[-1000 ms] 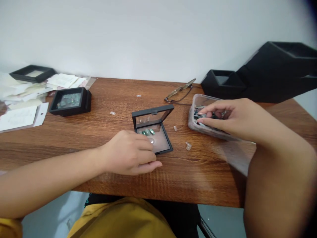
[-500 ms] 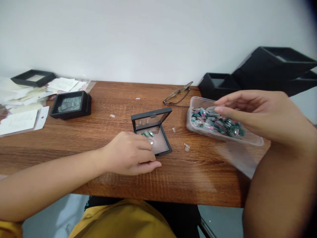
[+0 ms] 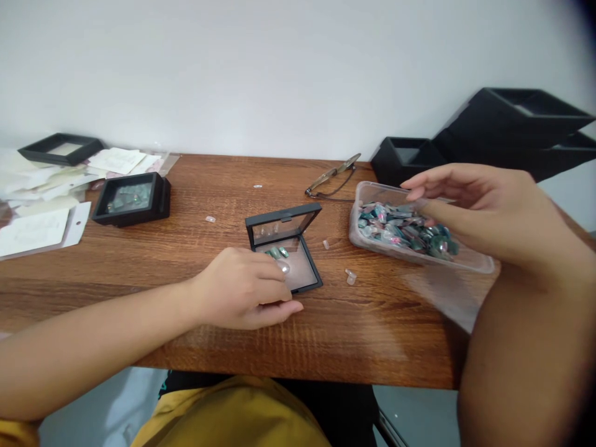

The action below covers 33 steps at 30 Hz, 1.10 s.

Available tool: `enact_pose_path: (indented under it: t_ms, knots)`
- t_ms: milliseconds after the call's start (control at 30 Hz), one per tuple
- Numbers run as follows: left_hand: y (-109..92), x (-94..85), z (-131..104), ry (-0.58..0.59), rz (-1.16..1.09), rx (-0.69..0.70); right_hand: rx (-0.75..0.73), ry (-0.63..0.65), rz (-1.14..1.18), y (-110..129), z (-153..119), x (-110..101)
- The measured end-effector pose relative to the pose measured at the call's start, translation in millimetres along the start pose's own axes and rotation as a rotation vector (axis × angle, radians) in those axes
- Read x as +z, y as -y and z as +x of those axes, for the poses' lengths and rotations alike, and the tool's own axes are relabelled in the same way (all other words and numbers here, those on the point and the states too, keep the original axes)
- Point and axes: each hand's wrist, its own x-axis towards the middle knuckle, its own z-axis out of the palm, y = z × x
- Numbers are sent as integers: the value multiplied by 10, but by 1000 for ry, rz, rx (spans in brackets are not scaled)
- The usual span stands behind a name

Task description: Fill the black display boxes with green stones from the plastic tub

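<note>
My left hand [image 3: 246, 288] grips the near left side of a small black display case [image 3: 307, 287], its fingers curled over the edge. The case's clear-windowed lid [image 3: 285, 225] stands tilted up. Several green press-on nails [image 3: 275, 252] lie in a row inside, partly behind my fingers. A rounded shiny piece [image 3: 283, 266] shows at my fingertips. My right hand [image 3: 475, 208] hovers over a clear plastic tub [image 3: 482, 264], thumb and fingers apart, with nothing visible between them. Loose green, grey and pink press-on nails [image 3: 405, 226] fill much of the tub.
Small clear pieces [image 3: 351, 277] lie between case and tub. Glasses [image 3: 333, 175] sit behind them. Black boxes [image 3: 512, 124] are stacked at the back right. A filled black case [image 3: 133, 198] and white cards [image 3: 40, 228] occupy the left. A wall closes off the back.
My right thumb and fingers have spread slightly over the tub, and the hand has shifted a little. My left hand stays on the case.
</note>
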Motion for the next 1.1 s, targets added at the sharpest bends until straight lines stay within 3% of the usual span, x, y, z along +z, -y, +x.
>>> enact_pose_path:
  t_ms: [200,400,567,867,1000,1100]
  knots:
    - [9,14,-21,2,-6,2,-70,-72,94,-104,37,7]
    - [0,7,-14,1,-18,-2,109,-96,104,-24,56,0]
    - [13,7,-2,3,-30,2,112,-110,-26,-73,60,-39]
    - [13,-2,8,18,-46,7,211,57,-100,-127,19,-142]
    - [14,-2,15,14,-49,9,214,-34,-175,-54,-16,-190]
    - [15,-3,14,13,-52,9,131,-85,-113,-67,-51,-250]
